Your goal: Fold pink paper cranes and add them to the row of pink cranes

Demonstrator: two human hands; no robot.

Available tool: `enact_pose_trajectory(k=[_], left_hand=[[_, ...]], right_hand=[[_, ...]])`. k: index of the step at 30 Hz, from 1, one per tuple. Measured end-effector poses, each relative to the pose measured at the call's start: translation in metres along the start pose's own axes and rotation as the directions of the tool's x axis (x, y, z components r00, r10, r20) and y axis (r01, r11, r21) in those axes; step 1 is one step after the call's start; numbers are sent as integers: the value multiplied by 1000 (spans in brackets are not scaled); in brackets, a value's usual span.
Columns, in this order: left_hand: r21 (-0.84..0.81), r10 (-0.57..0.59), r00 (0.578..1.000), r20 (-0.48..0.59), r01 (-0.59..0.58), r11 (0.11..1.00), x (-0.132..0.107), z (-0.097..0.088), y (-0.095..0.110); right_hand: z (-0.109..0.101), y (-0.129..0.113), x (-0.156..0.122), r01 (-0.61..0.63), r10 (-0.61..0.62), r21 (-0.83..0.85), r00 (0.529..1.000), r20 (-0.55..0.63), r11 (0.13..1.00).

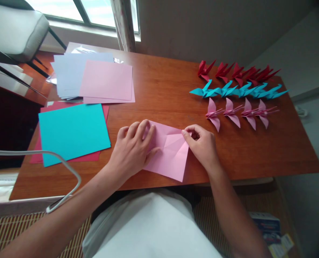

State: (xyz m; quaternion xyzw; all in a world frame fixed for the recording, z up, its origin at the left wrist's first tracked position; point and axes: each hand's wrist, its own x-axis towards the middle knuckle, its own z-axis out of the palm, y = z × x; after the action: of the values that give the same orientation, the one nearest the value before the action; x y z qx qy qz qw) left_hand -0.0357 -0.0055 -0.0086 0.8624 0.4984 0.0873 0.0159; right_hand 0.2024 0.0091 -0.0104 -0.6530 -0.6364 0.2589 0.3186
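A creased pink paper square [170, 152] lies on the wooden table [256, 154] in front of me. My left hand [134, 147] rests flat on its left part, fingers spread and pressing it down. My right hand [201, 143] pinches the paper's right corner between thumb and fingers. Three rows of folded paper cranes stand at the right: red cranes [237, 72] at the back, blue cranes [240, 90] in the middle, pink cranes [240, 113] nearest.
A turquoise sheet [73, 132] lies on red sheets [68, 158] at the left. Behind it sits a stack of pale blue [68, 75] and pink sheets [107, 80]. A grey cable [68, 168] loops over the table's left front edge. A chair [14, 28] stands by the window.
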Motion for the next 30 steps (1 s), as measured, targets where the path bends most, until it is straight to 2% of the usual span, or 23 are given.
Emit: enact_pose_trajectory(k=[4,9,20,26,30], left_hand=[[-19,-67,998,15,67,998,2,-1,-1],[55,-52,998,47,49,997,3,-4,-1],[86,-36,998,57,31,996,14,-3,0],[45,-35,999,31,34,998,15,1,-2],[16,-40,999,11,40,999,16,4,-3]], right_hand=[[-2,1,1,21,-18,-105,999,28,994],[-5,4,-1,41,-31,-182,998,57,982],[-8,6,-19,41,-32,-201,999,44,979],[-12,9,-25,-13,15,-18,996,88,1000],[-8,8,-31,108,-105,-68,993,48,992]])
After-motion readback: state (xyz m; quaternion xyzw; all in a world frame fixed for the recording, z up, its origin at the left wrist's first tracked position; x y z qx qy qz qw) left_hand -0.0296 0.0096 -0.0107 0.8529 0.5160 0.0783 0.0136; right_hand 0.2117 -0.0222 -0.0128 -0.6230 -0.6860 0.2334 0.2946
